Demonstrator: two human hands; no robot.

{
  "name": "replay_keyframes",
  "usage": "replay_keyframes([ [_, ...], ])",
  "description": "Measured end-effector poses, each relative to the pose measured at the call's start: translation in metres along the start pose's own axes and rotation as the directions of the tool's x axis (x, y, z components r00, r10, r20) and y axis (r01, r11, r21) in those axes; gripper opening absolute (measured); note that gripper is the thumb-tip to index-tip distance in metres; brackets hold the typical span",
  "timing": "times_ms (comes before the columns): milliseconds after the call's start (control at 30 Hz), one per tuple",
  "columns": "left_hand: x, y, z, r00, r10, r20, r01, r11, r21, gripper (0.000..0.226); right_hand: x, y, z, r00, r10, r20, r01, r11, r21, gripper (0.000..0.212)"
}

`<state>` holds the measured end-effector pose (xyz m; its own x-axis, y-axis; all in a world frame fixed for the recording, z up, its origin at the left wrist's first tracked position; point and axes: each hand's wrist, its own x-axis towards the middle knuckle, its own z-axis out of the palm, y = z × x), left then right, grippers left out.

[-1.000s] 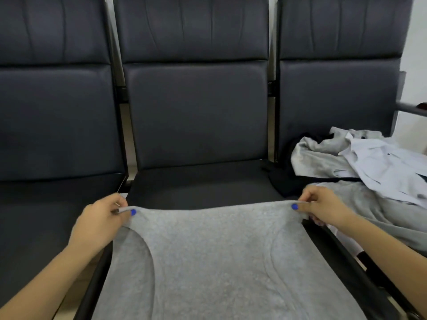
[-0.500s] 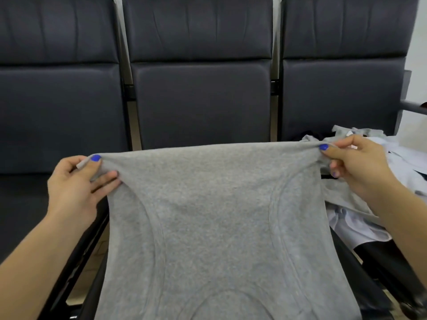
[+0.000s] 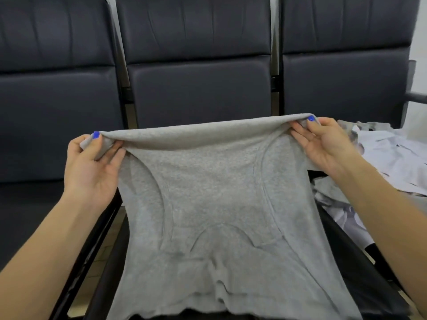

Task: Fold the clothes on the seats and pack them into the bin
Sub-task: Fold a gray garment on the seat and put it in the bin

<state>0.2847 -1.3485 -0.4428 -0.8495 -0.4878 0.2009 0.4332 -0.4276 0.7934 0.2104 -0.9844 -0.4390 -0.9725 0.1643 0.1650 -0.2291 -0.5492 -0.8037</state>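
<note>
Pinching grey tank top [image 3: 215, 204] by folded upper edge: left hand [image 3: 92, 167] and right hand [image 3: 328, 148] at opposite corners; heaped clothes [image 3: 388, 158] lying beyond right hand.

both forearms are extended forward and raised, converging slightly from seven and five o'clock. the left hand [image 3: 92, 167] is held palm-up at nine o'clock, thumb pinched down over fabric against the fingers. the right hand [image 3: 328, 146] is held likewise at three o'clock, its thumb pressed on top.
</note>
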Motion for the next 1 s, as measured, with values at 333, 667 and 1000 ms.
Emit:
replay_keyframes([
  [333, -0.005, -0.043, -0.039, 0.975, -0.205, 0.084, 0.175, 0.946, 0.273, 0.011, -0.021, 0.024, -0.032, 0.991, 0.124, -0.055, -0.135, 0.946, -0.294, 0.023],
  [667, -0.064, -0.083, -0.078, 0.891, -0.454, 0.029, 0.366, 0.752, 0.549, 0.008, -0.089, 0.081, -0.076, 0.943, 0.334, 0.000, -0.227, 0.641, -0.733, 0.014],
  [1000, -0.064, -0.068, -0.109, 0.875, -0.311, 0.371, -0.242, 0.382, 0.892, 0.008, -0.084, 0.068, -0.097, 0.972, 0.170, 0.161, 0.129, 0.185, -0.974, 0.007],
])
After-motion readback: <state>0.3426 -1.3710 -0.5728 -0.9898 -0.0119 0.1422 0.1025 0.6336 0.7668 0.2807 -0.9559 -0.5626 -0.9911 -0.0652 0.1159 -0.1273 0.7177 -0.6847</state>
